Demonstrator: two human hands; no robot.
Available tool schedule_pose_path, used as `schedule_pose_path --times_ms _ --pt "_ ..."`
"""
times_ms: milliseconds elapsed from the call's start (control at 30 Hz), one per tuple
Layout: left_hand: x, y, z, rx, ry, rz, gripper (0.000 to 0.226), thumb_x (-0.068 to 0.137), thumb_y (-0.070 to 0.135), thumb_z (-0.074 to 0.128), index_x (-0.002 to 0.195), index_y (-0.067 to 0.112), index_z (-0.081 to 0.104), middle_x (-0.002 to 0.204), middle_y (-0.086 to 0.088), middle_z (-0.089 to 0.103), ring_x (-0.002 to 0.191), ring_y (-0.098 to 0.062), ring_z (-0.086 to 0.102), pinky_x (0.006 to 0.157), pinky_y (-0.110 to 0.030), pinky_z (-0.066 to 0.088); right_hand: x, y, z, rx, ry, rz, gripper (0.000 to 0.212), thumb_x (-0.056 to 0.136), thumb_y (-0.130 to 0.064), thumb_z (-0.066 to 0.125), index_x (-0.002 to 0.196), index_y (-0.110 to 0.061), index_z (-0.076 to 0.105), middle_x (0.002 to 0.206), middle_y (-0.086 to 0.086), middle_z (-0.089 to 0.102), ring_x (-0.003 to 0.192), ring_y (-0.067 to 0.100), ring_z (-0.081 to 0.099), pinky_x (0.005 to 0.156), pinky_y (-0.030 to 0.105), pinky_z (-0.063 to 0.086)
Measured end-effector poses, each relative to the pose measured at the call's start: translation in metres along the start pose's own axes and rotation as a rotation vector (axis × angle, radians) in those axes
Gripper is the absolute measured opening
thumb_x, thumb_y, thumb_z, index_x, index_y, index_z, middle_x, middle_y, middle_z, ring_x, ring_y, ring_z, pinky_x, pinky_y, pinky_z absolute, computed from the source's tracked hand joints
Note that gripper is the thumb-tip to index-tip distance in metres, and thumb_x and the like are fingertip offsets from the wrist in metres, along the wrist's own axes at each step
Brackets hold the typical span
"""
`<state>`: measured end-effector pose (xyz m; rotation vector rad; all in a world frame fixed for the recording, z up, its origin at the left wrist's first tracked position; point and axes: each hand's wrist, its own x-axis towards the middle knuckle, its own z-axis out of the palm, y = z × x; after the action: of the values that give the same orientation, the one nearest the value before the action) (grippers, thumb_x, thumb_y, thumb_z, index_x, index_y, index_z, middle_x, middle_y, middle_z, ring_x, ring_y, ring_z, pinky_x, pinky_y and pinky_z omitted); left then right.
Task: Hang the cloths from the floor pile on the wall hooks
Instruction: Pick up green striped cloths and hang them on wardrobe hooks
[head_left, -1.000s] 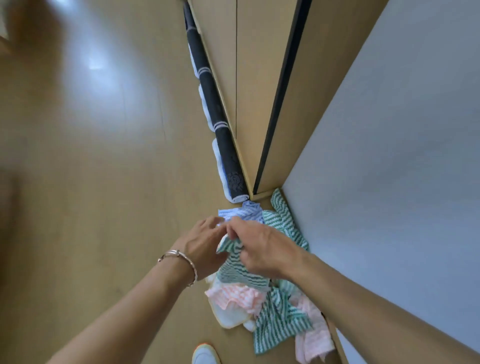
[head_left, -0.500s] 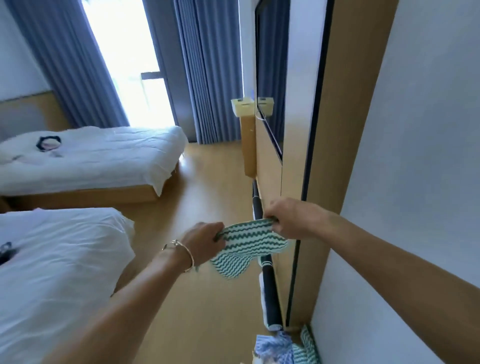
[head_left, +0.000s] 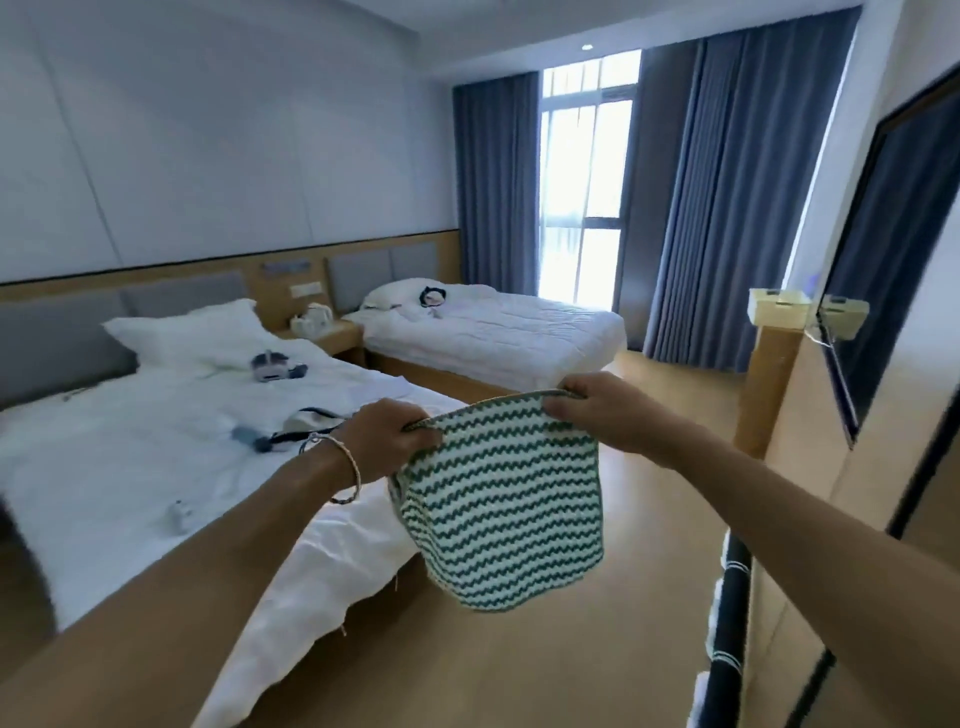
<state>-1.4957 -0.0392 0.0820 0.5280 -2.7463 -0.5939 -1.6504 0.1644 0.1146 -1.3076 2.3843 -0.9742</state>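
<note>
A green and white zigzag-striped cloth hangs spread out in front of me at chest height. My left hand grips its upper left corner, a bracelet on that wrist. My right hand grips its upper right corner. The cloth droops freely below both hands, over the wooden floor. The floor pile and the wall hooks are out of view.
A near bed with white bedding and small items stands to my left, a second bed behind it. Blue curtains frame a bright window. On the right are a wall mirror, a wooden post and a dark rolled mat.
I have lifted the striped cloth off the floor pile and raised it. My view swung up from the floor to the room, and the cloth now hangs spread between both hands.
</note>
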Motion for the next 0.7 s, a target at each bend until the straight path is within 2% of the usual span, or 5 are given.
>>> schedule_pose_path --times_ms 167,300,400,533,700 --pt "-0.095 -0.084 -0.070 0.003 0.079 -0.209 0.019 0.094 0.021 0.055 0.086 0.009 0.068 0.078 -0.002 0.062 0.075 -0.016 0.056 0.059 -0.012 0.038 0.037 -0.103 0.082 -0.146 -0.147 -0.206 0.018 0.096 -0.031 0.053 0.083 -0.020 0.060 0.086 0.000 0.064 0.086 0.021 0.064 0.080 0.034 0.051" --pt "-0.199 -0.166 -0.132 0.009 0.161 -0.450 0.019 0.091 0.026 0.059 0.100 0.014 0.071 0.098 -0.005 0.070 0.092 -0.019 0.062 0.077 -0.026 0.047 0.055 -0.206 0.174 -0.182 -0.264 -0.364 0.023 0.097 -0.031 0.051 0.103 -0.014 0.065 0.096 0.001 0.064 0.090 0.019 0.060 0.078 0.031 0.048" --pt "-0.295 -0.222 -0.180 0.003 0.249 -0.613 0.020 0.088 0.030 0.064 0.092 0.014 0.074 0.089 -0.001 0.071 0.086 -0.016 0.064 0.073 -0.025 0.046 0.053 -0.295 0.259 -0.172 -0.361 -0.500 0.022 0.099 -0.028 0.049 0.105 -0.013 0.062 0.097 0.003 0.060 0.093 0.020 0.057 0.076 0.028 0.042" --pt "-0.434 -0.289 -0.250 -0.034 0.379 -0.824 0.019 0.080 0.033 0.072 0.063 0.027 0.070 0.057 0.012 0.064 0.057 -0.003 0.056 0.049 -0.012 0.038 0.032 -0.421 0.378 -0.159 -0.481 -0.639 0.022 0.099 -0.027 0.048 0.106 -0.011 0.062 0.101 0.006 0.062 0.093 0.020 0.057 0.076 0.028 0.044" --pt "-0.594 -0.355 -0.311 -0.069 0.507 -1.041 0.019 0.080 0.034 0.071 0.076 0.016 0.076 0.077 -0.005 0.074 0.065 -0.009 0.059 0.062 -0.022 0.042 -0.012 -0.556 0.505 -0.205 -0.641 -0.856 0.022 0.099 -0.027 0.048 0.080 -0.019 0.055 0.082 -0.003 0.057 0.078 0.013 0.053 0.058 0.019 0.036"
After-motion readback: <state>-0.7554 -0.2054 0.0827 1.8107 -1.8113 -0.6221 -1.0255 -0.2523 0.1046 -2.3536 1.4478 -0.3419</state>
